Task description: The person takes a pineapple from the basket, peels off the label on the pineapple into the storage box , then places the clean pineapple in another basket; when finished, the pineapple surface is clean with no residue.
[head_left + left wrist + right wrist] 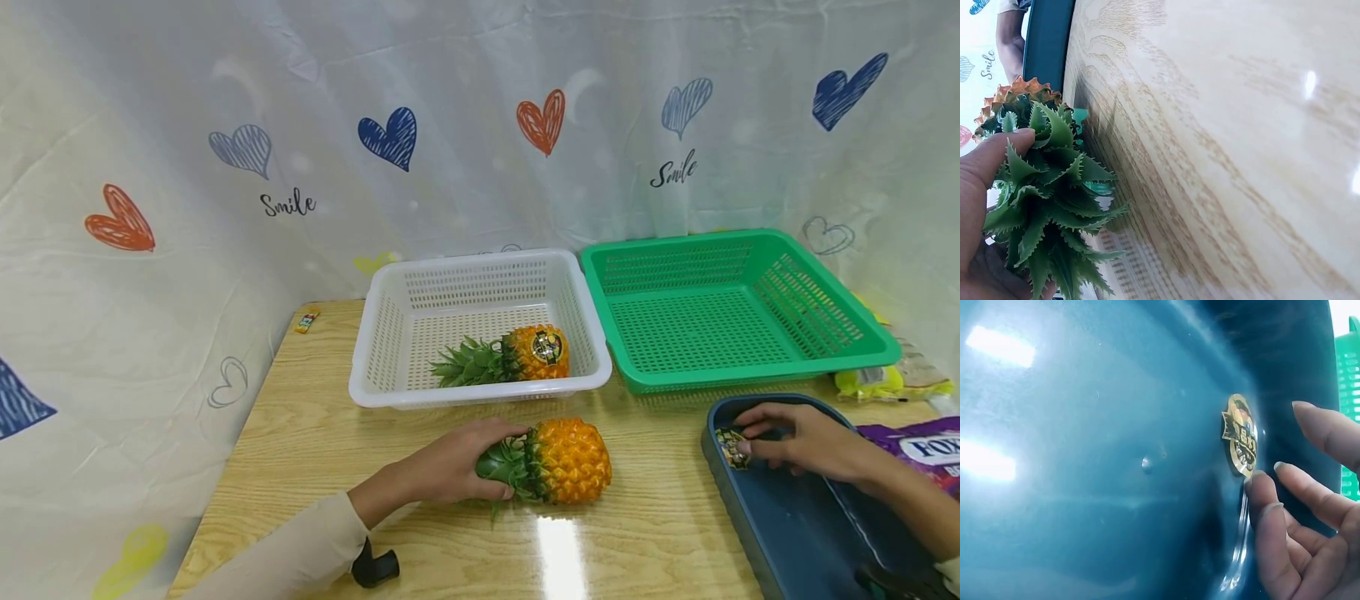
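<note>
My left hand [468, 462] grips the green leafy crown of an orange pineapple [573, 461] lying sideways over the wooden table. The left wrist view shows its thumb pressed on the spiky leaves [1054, 194], with the other fingers mostly hidden behind them. At the right, my right hand [806, 442] reaches into a dark blue tray [795, 533]. Its thumb and a fingertip pinch the lower edge of a gold-and-black oval sticker [1241, 436] near the tray's wall, while the other fingers stay spread.
Behind the left hand stands a white basket [480, 396] holding another pineapple [536, 352] that bears a similar sticker. A green basket [757, 371] adjoins it. Purple [926, 450] and yellow packages [870, 382] lie at the right; a small wrapped packet [306, 321] sits at the far left corner.
</note>
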`<state>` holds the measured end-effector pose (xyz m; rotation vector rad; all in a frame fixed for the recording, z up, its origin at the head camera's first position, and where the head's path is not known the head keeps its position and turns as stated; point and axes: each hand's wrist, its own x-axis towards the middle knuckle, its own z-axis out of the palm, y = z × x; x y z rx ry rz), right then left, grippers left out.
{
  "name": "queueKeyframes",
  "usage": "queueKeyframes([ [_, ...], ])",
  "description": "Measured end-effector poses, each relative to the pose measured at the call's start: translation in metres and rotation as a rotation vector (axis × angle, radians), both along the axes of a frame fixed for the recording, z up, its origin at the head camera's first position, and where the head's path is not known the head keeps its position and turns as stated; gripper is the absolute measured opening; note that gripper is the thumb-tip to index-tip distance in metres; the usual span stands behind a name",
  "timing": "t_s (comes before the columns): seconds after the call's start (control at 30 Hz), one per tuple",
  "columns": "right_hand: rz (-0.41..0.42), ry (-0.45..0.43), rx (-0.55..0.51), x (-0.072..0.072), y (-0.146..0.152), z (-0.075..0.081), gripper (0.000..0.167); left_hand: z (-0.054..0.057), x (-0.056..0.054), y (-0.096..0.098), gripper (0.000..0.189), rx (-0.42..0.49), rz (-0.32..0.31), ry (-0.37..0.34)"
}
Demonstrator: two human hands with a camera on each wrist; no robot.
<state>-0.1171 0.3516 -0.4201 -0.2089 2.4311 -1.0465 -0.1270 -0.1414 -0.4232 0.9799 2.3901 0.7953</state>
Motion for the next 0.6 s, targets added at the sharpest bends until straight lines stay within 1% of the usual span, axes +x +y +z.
queueKeyframes([
  [0.23,0.061,0.000,-0.047,0.002,0.004,0.003,0.047,-0.001,-0.001,0.000,0.078,0.008,0.005,-0.010],
  [0.47,0.063,0.036,-0.066,0.004,0.006,0.008,0.046,-0.002,-0.003,-0.001,0.078,0.016,0.007,-0.025],
  [0.6,0.081,0.034,-0.067,0.007,0.003,0.014,0.047,-0.001,-0.003,-0.001,0.078,0.018,0.007,-0.040],
])
